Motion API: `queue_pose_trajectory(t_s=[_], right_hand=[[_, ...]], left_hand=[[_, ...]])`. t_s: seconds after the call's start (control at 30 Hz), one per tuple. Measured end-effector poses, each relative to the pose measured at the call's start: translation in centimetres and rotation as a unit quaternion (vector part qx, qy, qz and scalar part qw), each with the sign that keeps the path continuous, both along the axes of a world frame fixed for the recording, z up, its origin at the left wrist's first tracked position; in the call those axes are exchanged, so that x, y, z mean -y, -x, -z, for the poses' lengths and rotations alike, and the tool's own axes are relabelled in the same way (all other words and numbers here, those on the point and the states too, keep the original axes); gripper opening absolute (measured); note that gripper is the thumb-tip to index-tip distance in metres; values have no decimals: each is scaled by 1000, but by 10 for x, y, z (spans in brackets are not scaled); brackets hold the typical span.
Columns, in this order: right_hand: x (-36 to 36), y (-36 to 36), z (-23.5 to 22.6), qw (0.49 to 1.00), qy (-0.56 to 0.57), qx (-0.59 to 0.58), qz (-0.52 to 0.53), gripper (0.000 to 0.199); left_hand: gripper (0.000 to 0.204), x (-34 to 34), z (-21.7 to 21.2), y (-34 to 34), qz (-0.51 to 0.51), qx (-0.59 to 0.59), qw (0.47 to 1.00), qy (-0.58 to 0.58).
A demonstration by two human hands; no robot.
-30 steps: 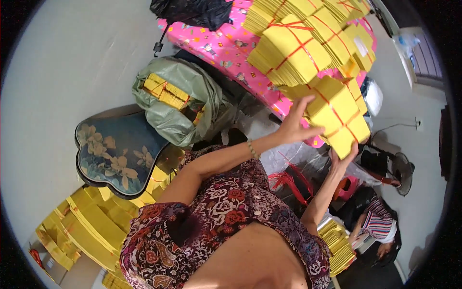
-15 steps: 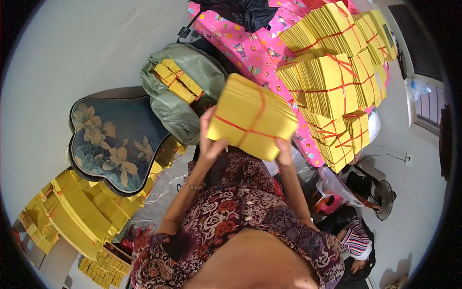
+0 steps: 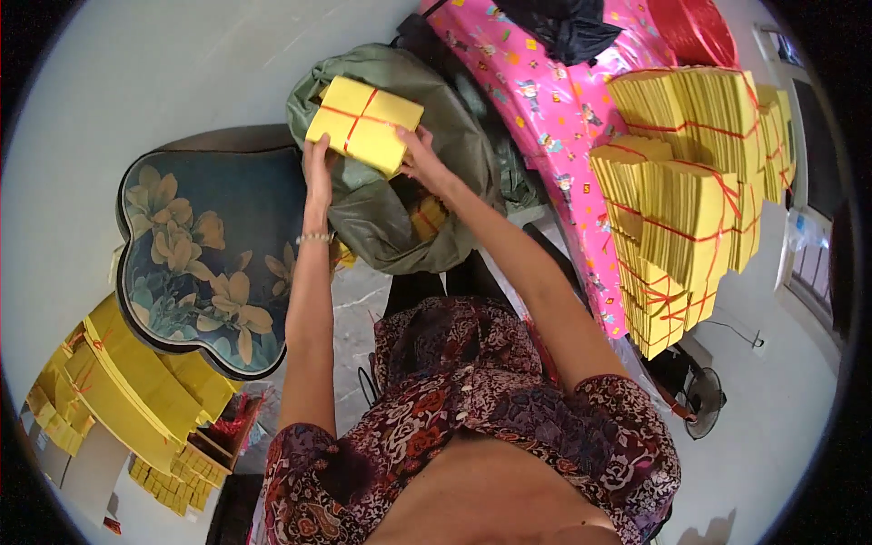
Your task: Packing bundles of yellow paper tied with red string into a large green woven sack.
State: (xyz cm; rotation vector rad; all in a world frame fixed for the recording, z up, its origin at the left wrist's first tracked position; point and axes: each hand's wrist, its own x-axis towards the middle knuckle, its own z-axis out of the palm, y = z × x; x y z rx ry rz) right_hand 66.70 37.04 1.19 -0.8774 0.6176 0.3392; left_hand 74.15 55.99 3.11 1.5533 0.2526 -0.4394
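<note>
A yellow paper bundle (image 3: 365, 123) tied crosswise with red string is held between both hands over the mouth of an olive green sack (image 3: 400, 218). My left hand (image 3: 317, 163) grips its near left edge. My right hand (image 3: 420, 156) grips its right side. More yellow paper (image 3: 427, 218) shows inside the sack, below the bundle.
A tall stack of tied yellow bundles (image 3: 690, 200) stands on a pink patterned cloth (image 3: 554, 118) at right. A dark floral low table (image 3: 209, 254) lies left of the sack. Yellow bundles (image 3: 118, 381) are piled at lower left. A fan (image 3: 704, 400) sits lower right.
Both hands took a bundle off the right-hand stack, carried it leftward across my front, and now hold it over the green sack.
</note>
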Motion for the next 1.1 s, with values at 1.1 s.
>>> queue_pose_trajectory(t_s=[1.1], right_hand=[[-34,30,188,804,391,6,-448,62]], left_hand=[[26,-23,116,-122,-58,110,878,-462]])
